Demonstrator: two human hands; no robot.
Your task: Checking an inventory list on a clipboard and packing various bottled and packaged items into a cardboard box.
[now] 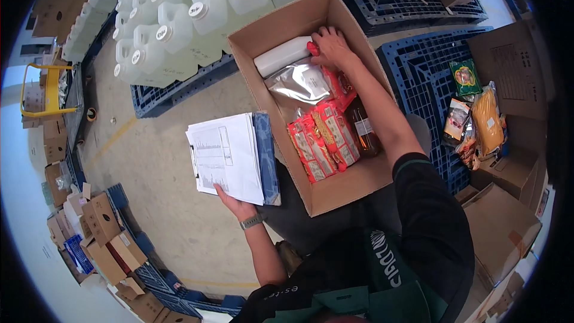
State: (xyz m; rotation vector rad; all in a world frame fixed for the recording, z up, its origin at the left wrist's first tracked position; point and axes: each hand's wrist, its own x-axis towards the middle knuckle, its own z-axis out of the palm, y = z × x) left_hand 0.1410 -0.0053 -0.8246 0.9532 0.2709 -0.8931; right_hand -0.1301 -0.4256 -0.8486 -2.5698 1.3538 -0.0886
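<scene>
My left hand (pixel 237 204) grips a blue clipboard (pixel 267 159) by its lower edge, the thumb on top of a stack of printed paper sheets (pixel 224 157). My right hand (pixel 332 49) reaches into an open cardboard box (pixel 320 199), its fingers and thumb around the red-capped end of a white plastic bottle (pixel 282 57) lying on its side. Beside the bottle is a silver foil pouch (pixel 299 84), with a red packet (pixel 343 87) partly under my forearm. Red multipacks of noodles (pixel 323 139) and a bottle of dark amber liquid (pixel 364 130) fill the nearer part.
Several translucent jugs (pixel 168 27) of pale liquid stand on a blue plastic pallet (pixel 179 87). At right, another pallet (pixel 412 67) adjoins an open carton (pixel 502 63) with food packets (pixel 486 119). Cartons (pixel 101 217) and a yellow-handled trolley (pixel 51 92) line the left.
</scene>
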